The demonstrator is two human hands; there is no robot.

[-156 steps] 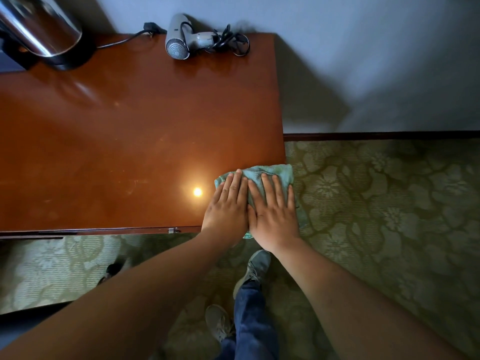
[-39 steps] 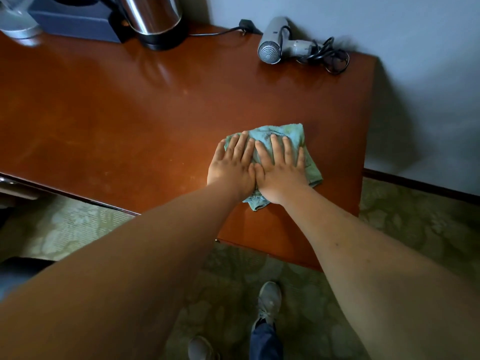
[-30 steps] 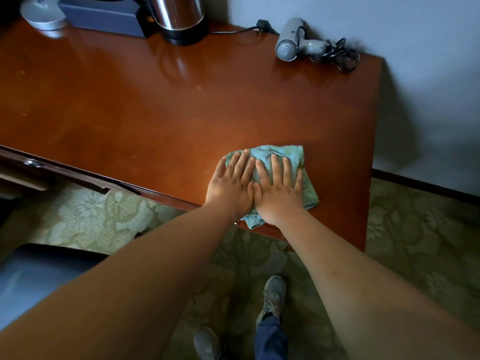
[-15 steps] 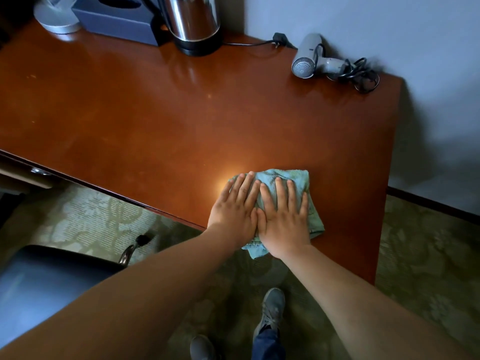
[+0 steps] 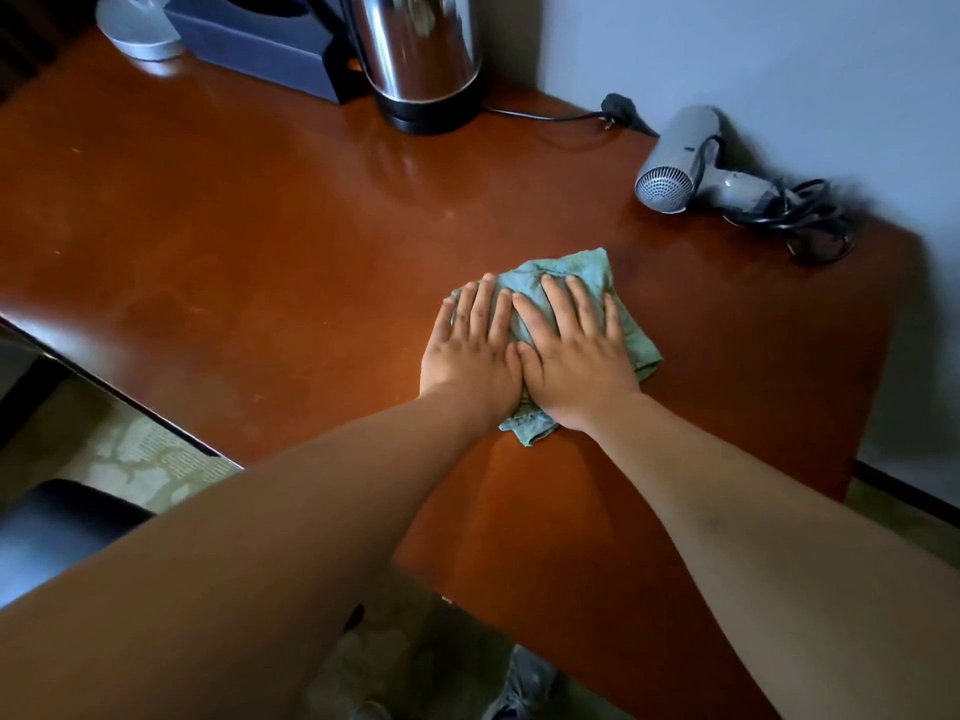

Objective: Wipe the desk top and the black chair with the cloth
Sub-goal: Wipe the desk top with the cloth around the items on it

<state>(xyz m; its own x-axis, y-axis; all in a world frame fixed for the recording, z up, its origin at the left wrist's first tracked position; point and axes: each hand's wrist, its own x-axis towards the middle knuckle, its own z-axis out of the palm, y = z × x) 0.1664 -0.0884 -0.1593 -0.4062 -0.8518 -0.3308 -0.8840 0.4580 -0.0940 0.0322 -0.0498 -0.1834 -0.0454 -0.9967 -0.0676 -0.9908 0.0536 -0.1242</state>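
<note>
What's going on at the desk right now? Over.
Left hand and right hand flat, pressing cloth on desk. Chair not being wiped. Hair dryer and kettle sit beyond the cloth.

Most of the cloth [image 5: 587,275] lies covered beneath the left hand [image 5: 470,350] and right hand [image 5: 571,356]; only its margins show. Far beyond the hands, the kettle [image 5: 421,54] and dark box [image 5: 260,39] are cropped by the top edge. Near the left forearm, the black chair [image 5: 57,537] is partly hidden, apparently its seat.
</note>
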